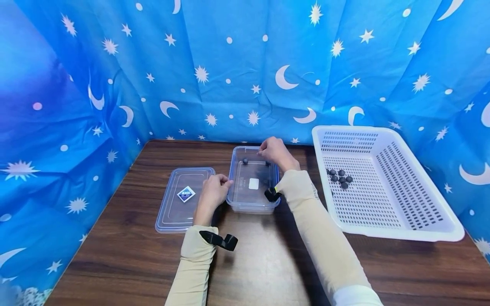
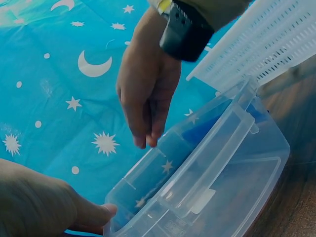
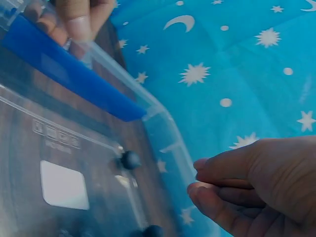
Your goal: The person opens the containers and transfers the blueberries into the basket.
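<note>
A clear plastic box [image 1: 253, 204] with blue along its rim stands open on the table. Small black balls [image 1: 245, 161] lie inside it near the far end. My left hand [image 1: 214, 191] pinches the box's left rim; in the right wrist view its fingers [image 3: 81, 24] lie on both sides of the wall. Over the far right part of the rim is my right hand [image 1: 277, 154], fingertips pointing down and close together. Nothing shows between the thumb and fingers of the right hand [image 3: 256, 185] in the right wrist view.
Left of the box lies its clear lid [image 1: 172, 212] with a blue and white label. A white perforated basket [image 1: 383, 233] stands on the right, with several black balls [image 1: 342, 173] at its left side. Blue cloth [image 1: 245, 63] with stars and moons hangs behind the wooden table [image 1: 126, 238].
</note>
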`<action>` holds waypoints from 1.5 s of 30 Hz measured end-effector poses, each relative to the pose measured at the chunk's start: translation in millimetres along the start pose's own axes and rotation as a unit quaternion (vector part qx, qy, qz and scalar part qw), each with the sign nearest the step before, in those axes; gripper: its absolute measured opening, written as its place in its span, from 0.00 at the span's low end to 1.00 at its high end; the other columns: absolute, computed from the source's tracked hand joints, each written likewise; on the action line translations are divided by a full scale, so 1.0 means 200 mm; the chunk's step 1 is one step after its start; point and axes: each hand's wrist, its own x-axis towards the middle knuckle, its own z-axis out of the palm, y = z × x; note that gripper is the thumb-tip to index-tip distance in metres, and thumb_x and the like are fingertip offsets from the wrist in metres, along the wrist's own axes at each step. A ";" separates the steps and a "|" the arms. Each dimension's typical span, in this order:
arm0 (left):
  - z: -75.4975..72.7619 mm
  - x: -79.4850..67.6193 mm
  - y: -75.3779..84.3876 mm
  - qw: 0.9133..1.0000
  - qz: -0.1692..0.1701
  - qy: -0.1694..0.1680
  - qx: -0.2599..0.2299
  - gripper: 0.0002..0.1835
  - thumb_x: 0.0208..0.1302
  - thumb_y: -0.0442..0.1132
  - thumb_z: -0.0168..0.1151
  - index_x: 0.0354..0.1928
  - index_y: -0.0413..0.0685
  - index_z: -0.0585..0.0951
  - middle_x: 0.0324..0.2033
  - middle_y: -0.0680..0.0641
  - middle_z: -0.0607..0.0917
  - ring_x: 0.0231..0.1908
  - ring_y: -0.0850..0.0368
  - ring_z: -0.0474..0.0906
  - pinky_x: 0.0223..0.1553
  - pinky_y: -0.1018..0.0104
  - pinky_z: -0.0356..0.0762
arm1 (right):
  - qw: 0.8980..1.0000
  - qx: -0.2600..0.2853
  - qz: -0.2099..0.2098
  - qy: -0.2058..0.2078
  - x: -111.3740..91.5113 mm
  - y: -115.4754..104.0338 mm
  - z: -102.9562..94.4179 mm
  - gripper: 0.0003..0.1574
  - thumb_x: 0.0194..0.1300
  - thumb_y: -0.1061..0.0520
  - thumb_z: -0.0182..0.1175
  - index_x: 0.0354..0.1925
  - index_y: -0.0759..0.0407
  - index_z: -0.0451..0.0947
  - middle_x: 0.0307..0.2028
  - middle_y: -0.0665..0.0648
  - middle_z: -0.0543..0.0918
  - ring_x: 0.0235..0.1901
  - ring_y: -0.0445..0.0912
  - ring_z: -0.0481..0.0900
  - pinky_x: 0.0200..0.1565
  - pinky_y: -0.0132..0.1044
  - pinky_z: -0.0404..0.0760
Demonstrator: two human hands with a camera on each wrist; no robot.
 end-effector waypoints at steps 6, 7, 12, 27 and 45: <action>0.00 0.00 0.00 1.000 -0.003 0.001 0.000 0.15 0.70 0.45 0.55 0.49 0.43 0.81 0.41 0.43 0.81 0.41 0.50 0.74 0.43 0.57 0.73 | 1.000 -0.006 -0.005 -0.003 0.04 -0.01 0.08 0.12 0.68 0.57 0.56 0.38 0.61 0.84 0.30 0.56 0.81 0.29 0.47 0.72 0.30 0.37 0.70; 0.00 0.00 0.00 1.000 -0.002 0.002 0.000 0.15 0.70 0.45 0.55 0.49 0.43 0.81 0.41 0.43 0.81 0.41 0.50 0.74 0.43 0.57 0.73 | 1.000 -0.008 -0.007 -0.001 0.04 -0.02 0.09 0.12 0.68 0.57 0.56 0.37 0.61 0.84 0.29 0.55 0.81 0.28 0.47 0.71 0.29 0.36 0.70; 0.00 0.01 -0.01 1.000 0.017 0.012 0.006 0.14 0.69 0.44 0.56 0.47 0.42 0.82 0.40 0.43 0.82 0.43 0.49 0.74 0.45 0.55 0.73 | 1.000 -0.024 -0.005 0.003 0.08 -0.04 0.13 0.13 0.67 0.57 0.56 0.35 0.61 0.85 0.26 0.53 0.81 0.27 0.47 0.71 0.29 0.36 0.69; 0.00 0.01 -0.02 0.999 0.037 0.029 0.013 0.13 0.68 0.45 0.58 0.44 0.44 0.83 0.40 0.44 0.84 0.47 0.47 0.74 0.50 0.54 0.72 | 0.998 -0.037 0.057 0.018 0.16 -0.07 0.25 0.12 0.61 0.55 0.62 0.23 0.59 0.76 0.23 0.54 0.76 0.28 0.48 0.73 0.33 0.42 0.74; -0.01 0.01 -0.03 0.997 0.059 0.043 0.012 0.11 0.66 0.43 0.59 0.41 0.44 0.84 0.39 0.44 0.86 0.48 0.44 0.75 0.51 0.52 0.71 | 0.994 -0.009 0.102 0.041 0.18 -0.10 0.36 0.13 0.66 0.55 0.59 0.39 0.65 0.80 0.41 0.63 0.82 0.42 0.55 0.79 0.42 0.48 0.79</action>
